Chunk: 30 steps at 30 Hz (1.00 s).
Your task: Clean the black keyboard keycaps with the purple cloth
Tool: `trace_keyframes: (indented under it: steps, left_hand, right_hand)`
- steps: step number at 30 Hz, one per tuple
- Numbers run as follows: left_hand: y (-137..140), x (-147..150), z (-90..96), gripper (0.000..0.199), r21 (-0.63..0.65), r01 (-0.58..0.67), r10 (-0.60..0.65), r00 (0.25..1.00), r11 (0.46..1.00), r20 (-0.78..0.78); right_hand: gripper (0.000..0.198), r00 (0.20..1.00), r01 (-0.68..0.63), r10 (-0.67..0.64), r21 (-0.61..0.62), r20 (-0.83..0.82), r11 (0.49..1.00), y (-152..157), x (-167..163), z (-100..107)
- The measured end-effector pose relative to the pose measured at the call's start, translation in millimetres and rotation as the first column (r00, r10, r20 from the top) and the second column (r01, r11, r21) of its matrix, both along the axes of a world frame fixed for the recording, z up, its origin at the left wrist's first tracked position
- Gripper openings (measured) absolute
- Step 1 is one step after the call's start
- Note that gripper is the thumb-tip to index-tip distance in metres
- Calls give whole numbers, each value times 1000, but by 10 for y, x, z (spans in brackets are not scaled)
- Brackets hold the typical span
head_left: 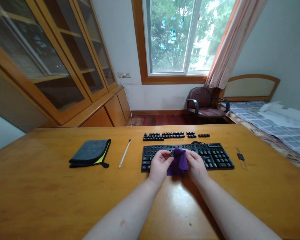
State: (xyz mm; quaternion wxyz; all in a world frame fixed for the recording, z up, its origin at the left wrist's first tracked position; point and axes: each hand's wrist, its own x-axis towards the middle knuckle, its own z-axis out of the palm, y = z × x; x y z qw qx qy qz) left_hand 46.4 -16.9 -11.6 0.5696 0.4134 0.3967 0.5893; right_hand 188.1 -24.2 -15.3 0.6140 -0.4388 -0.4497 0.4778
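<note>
Between finger and thumb, my left hand (161,164) pinches a small black keycap (172,154). My right hand (196,166) grips a purple cloth (179,164), which hangs down and meets the keycap at its left edge. Both hands are held over the near side of a black keyboard (216,156), hiding its middle part. Behind the keyboard, loose black keycaps (153,137) are laid out in rows and groups. The right fingertips are partly covered by the cloth.
A folded grey cloth with yellow lining (90,151) lies on the left of the wooden table (52,200). Beside it is a white toothbrush-like stick (125,154). A wire keycap puller (241,157) lies right of the keyboard. Beyond the table stand a chair (202,101) and a bed (272,123).
</note>
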Motion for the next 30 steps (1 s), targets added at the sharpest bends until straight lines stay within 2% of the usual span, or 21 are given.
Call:
trace_keyframes:
  steps: [5,9,12,15,17,22,26,30]
  left_hand:
    - [6,1,-33,27,22,-3,4,1000,1000,-6]
    - [-13,0,-76,24,57,59,-57,997,997,-49]
    - [-31,-23,-146,22,148,88,-61,982,985,-180]
    - [-35,-51,-204,22,204,74,-8,951,976,-308]
    - [-32,-59,-217,21,215,77,3,937,974,-349]
    - [-29,-31,-199,17,199,108,-36,941,974,-337]
    - [-31,-9,-178,23,176,123,-72,960,977,-272]
    - [-38,-22,-143,26,195,126,-62,950,973,-307]
  right_hand:
    - [26,996,-35,29,69,83,997,-17,-1,50]
    - [19,970,-91,57,134,236,987,-33,-44,72]
    - [26,963,-95,77,56,257,994,-32,-88,67]
    - [26,978,-86,94,-51,185,995,-14,-101,70]
    - [26,982,-84,93,-65,162,994,2,-89,83]
    - [22,980,-65,75,-60,185,996,16,-48,114]
    - [22,979,-34,52,-97,195,995,3,-43,121]
    - [25,984,-7,28,-121,177,993,-12,-61,153]
